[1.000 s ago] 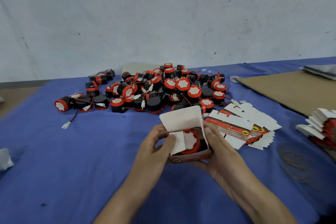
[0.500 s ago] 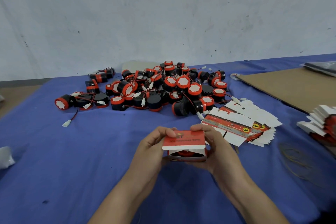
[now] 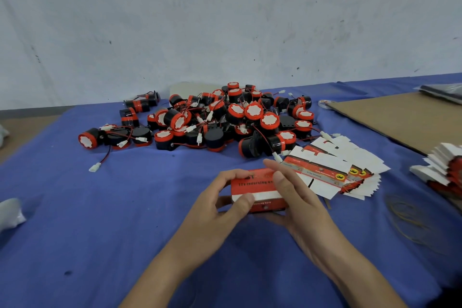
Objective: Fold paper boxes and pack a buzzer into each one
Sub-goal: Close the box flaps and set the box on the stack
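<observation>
The left hand [image 3: 220,204] grips the left end of a small red paper box [image 3: 260,189], fingers curled over its far top edge and thumb pressed on the white strip along its near face. The right hand [image 3: 297,197] is clamped on the right end of the same box, thumb laid across the printed top and fingers reaching past the far edge. So the 2 hands are both closed on the 1 box, whose top flap lies down flat. Its inside is hidden, and I cannot tell whether it rests on the blue surface [image 3: 100,220] or hangs just over it.

Just right of the box, near the right fingertips, lies a fanned stack of flat box blanks [image 3: 332,170], red and white. Beyond the box sits a heap of buzzers [image 3: 253,111], black bodies with red caps, tangled in red and black wires. A loose white plug [image 3: 95,167] lies well to the box's left, on the end of 1 such wire.

Farther right of the box lie thin yellowish rubber bands [image 3: 410,222], then a second stack of blanks [image 3: 445,170] at the picture's edge. Beyond and right of the box lies a brown cardboard sheet [image 3: 400,117].
</observation>
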A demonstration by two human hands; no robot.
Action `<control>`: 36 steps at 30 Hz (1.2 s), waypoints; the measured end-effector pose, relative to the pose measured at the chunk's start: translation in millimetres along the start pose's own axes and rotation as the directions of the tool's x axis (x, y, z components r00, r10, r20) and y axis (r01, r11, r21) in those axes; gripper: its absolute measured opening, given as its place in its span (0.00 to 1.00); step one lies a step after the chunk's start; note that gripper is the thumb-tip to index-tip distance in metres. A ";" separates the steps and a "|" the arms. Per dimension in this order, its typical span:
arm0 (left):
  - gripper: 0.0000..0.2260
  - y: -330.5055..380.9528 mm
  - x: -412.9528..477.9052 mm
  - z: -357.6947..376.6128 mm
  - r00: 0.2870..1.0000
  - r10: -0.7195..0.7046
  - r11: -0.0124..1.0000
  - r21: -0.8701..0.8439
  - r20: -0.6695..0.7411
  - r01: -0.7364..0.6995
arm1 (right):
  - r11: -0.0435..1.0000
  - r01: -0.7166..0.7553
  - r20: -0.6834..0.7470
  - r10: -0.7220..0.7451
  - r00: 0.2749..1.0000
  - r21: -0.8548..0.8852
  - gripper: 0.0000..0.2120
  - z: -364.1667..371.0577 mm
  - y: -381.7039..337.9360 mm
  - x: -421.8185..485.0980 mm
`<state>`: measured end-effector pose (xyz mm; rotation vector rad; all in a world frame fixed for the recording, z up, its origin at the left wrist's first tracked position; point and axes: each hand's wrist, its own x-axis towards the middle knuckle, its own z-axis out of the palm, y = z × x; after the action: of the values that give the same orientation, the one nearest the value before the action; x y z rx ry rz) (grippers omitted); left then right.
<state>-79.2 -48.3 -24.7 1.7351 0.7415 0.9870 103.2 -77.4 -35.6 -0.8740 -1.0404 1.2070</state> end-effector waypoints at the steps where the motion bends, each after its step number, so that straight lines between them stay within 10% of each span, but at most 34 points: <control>1: 0.15 1.3 0.5 -0.7 1.000 0.004 1.000 -0.009 -0.015 -0.004 | 1.000 0.009 0.012 -0.009 1.000 -0.024 0.21 0.4 -1.2 -0.3; 16: 0.09 3.5 3.4 10.8 0.994 -0.040 0.997 -0.070 -0.103 0.033 | 0.978 0.080 -0.092 -0.099 0.991 -0.193 0.15 14.3 9.2 -1.7; 24: 0.09 -0.1 3.0 8.6 0.993 -0.091 0.979 -0.188 -0.072 0.076 | 0.996 -0.070 -0.044 0.073 0.996 0.061 0.14 7.2 1.7 -3.3; 36: 0.13 -10.5 5.2 18.0 0.994 0.085 0.985 0.153 -0.064 -0.075 | 0.955 -0.202 -0.065 0.221 0.973 0.215 0.06 8.0 -4.8 -6.5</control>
<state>-61.4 -48.4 -36.6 1.8809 0.8148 1.0752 96.7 -84.7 -29.7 -0.8821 -0.7475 1.4159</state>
